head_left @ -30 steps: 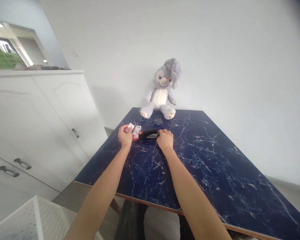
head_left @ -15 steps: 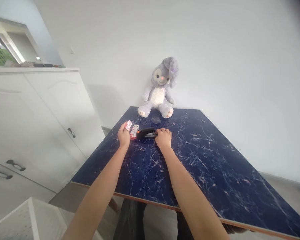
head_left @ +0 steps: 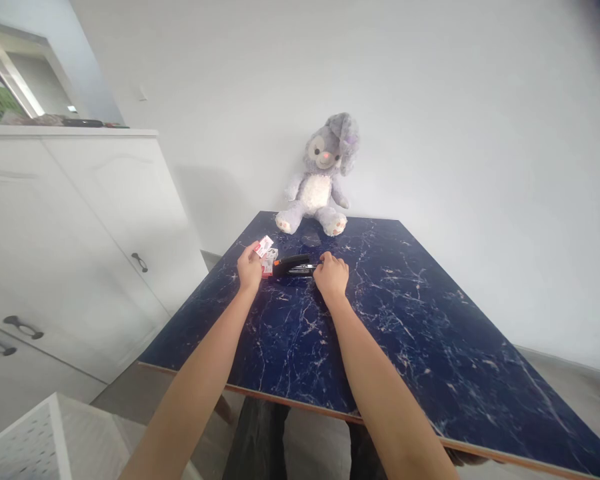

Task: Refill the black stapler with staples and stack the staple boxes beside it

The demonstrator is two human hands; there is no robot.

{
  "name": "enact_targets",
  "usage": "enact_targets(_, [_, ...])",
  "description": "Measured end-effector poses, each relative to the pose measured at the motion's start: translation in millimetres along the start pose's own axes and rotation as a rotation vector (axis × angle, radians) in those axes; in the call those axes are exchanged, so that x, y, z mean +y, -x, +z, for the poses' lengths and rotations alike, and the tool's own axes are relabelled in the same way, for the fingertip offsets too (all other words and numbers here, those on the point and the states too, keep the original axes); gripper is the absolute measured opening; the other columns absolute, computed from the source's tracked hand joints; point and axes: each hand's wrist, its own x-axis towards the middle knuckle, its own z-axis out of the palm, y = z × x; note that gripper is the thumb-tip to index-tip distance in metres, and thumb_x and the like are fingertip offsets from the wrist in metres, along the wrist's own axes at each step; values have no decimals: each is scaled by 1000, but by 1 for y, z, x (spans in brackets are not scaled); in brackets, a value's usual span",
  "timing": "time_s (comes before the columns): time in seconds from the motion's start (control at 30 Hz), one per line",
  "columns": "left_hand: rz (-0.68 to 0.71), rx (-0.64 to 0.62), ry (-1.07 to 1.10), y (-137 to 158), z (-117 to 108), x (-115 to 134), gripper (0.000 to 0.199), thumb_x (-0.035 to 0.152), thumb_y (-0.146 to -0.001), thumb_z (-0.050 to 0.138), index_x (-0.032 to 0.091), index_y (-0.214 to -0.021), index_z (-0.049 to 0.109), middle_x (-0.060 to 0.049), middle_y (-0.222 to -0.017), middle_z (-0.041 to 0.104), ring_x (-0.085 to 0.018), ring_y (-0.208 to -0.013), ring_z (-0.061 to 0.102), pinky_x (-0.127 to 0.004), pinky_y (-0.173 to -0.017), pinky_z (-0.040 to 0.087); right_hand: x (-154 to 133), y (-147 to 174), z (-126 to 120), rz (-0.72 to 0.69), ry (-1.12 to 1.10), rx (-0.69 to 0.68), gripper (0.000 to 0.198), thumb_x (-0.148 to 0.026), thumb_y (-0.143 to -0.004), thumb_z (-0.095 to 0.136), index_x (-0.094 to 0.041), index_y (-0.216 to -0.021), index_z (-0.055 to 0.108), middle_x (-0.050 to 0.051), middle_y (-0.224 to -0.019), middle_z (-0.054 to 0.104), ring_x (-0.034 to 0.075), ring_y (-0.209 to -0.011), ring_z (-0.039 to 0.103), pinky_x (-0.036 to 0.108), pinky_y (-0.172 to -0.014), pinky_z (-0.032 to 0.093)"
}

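My left hand (head_left: 251,268) pinches a small red-and-white box (head_left: 264,246), held tilted above the table. Under and beside it lies another red-and-white box (head_left: 268,265), partly covered by the first. A black stapler (head_left: 291,265) with an orange piece lies sideways just right of the boxes. Its top arm is raised a little from a silvery metal strip and the base. At the stapler's right end my right hand (head_left: 331,274) is closed, fingers curled on that end; its fingertips are partly hidden.
A plush rabbit (head_left: 316,180) sits at the back of the blue marbled table (head_left: 405,347), against the wall. A white cabinet (head_left: 80,233) with dark handles stands to the left. A white perforated container (head_left: 30,440) is at lower left.
My left hand has brought its box slightly right and tilted it, over the other box. My right hand has shifted a little right at the stapler's end. The view has shifted slightly.
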Motion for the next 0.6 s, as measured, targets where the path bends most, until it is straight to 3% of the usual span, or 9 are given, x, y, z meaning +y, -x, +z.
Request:
enact_targets(0.13, [-81,-28,226,3,4,8,31,18,-94,52,14,-119,68,-12,-123,70,-21,-110,70,-35,-91,61,3,-2,2,35,-52,-8,21,-13,-85,49,-19,-98,64,8,-91,71,25,-88,58,35,-80,34])
enact_targets(0.33, [-113,-66,272,5,6,9,28,20,-89,58,14,-113,70,-12,-115,73,-19,-95,74,-33,-83,63,4,-2,6,-18,-122,-33,9,-24,-84,56,-21,-86,64,5,-89,71,23,-89,55,33,-80,36])
enact_targets(0.43, [-111,-68,241,7,5,10,29,21,-87,58,15,-113,70,-9,-102,75,-14,-75,73,-26,-67,61,5,-3,7,-34,-159,-37,8,-25,-84,57,-22,-83,65,4,-88,71,23,-90,54,32,-81,36])
enact_targets(0.53, [-112,-82,147,9,3,15,33,25,-86,57,16,-116,69,-3,-78,73,-8,-49,61,-18,-45,50,8,-6,8,-1,-210,3,11,-26,-86,55,-21,-85,65,5,-87,71,23,-89,55,32,-80,38])
enact_targets(0.6, [-106,-92,90,11,2,18,35,27,-85,57,17,-116,69,1,-64,67,-7,-40,53,-16,-39,43,9,-8,9,27,-260,36,14,-28,-88,53,-21,-88,65,6,-89,70,24,-90,56,32,-81,39])
